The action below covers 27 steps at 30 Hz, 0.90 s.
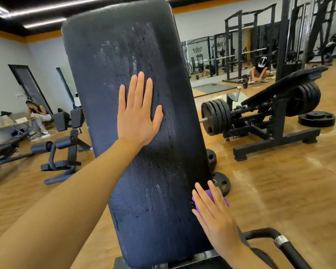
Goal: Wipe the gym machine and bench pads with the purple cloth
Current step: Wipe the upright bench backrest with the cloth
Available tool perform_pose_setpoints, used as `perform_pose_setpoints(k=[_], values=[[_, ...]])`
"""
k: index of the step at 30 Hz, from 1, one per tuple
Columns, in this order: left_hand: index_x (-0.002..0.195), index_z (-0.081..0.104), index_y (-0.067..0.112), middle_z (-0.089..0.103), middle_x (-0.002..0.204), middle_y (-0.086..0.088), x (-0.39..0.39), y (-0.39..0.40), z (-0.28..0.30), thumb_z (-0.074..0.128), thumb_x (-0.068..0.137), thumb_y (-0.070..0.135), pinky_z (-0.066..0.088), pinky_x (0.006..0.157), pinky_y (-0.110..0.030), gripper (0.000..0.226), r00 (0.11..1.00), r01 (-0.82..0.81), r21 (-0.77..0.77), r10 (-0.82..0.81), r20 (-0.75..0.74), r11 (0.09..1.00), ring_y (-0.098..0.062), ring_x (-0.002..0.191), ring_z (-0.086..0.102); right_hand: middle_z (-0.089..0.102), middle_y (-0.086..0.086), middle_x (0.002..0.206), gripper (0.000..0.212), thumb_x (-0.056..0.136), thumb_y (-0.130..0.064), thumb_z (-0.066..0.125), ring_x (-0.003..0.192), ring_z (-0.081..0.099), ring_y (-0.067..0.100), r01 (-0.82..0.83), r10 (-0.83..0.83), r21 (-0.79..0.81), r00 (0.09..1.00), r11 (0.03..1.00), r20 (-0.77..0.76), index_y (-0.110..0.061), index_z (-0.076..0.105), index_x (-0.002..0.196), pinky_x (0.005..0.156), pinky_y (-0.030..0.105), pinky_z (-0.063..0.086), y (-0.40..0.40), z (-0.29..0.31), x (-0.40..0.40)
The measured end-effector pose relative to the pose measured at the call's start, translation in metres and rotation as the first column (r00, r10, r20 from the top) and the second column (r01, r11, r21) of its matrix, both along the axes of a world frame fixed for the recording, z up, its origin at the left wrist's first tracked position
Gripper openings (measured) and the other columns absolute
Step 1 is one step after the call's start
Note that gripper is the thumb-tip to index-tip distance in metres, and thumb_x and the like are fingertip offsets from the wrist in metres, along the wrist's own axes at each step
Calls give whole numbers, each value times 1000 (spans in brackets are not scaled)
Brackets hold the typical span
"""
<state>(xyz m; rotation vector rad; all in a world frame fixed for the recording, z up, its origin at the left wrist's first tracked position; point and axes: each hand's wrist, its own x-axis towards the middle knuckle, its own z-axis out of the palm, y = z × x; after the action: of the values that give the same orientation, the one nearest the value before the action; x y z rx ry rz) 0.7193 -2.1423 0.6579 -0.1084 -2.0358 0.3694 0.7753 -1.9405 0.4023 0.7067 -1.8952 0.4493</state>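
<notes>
A tall black bench back pad [144, 171] stands tilted in front of me, streaked with wet marks and droplets. My left hand [138, 113] lies flat on the middle of the pad, fingers spread, holding nothing. My right hand [213, 208] presses the purple cloth [210, 196] against the pad's lower right edge. Most of the cloth is hidden under my fingers; only small purple bits show.
A black handle with a metal collar [279, 239] curves at the lower right. A plate-loaded machine [270, 117] stands to the right, weight plates [220, 183] lie on the wooden floor behind the pad. Leg machines [64, 148] stand at left. People are at the far left and back.
</notes>
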Motion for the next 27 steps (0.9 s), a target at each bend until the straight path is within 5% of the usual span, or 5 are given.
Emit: perform_pose_setpoints(k=[2,9,18,23,27], values=[[159,17,9,13,166,-13,0,1,0,17,103,48,5,125,-50,68,1000,-4,2,4,0,1000,-30,154,8,49,5,143,35,109,-23,34,136,44,33,14,-14,4,1000,1000,-24,-10,51,137,87,45,58,1,-2,-1],[159,16,8,12,166,-13,1,-1,0,18,103,47,5,125,-50,68,1000,6,-2,-6,6,1000,-29,154,7,52,8,144,33,101,-14,55,136,45,35,12,-32,-188,994,982,-105,-5,61,132,108,50,43,-41,104,-46],[158,21,7,16,165,-14,-1,2,-3,21,103,44,7,125,-51,67,1000,-14,12,14,4,1000,-31,153,12,48,2,144,35,100,-24,48,146,30,28,20,-20,-18,1000,1000,1,-14,55,133,95,51,53,-7,-18,-2],[158,23,7,18,165,-14,1,1,-3,23,103,43,8,125,-50,66,1000,6,5,-6,-4,1000,-30,153,13,55,6,142,34,96,-9,61,133,49,34,46,-66,-220,994,974,-85,-6,63,130,91,48,56,-31,85,-38],[158,21,8,16,165,-13,2,0,-2,23,103,44,5,125,-48,66,1000,10,11,-10,17,1000,-29,154,11,54,9,142,34,100,-11,56,134,47,37,44,-75,-274,991,961,-106,-3,60,133,91,49,55,-40,123,-54]])
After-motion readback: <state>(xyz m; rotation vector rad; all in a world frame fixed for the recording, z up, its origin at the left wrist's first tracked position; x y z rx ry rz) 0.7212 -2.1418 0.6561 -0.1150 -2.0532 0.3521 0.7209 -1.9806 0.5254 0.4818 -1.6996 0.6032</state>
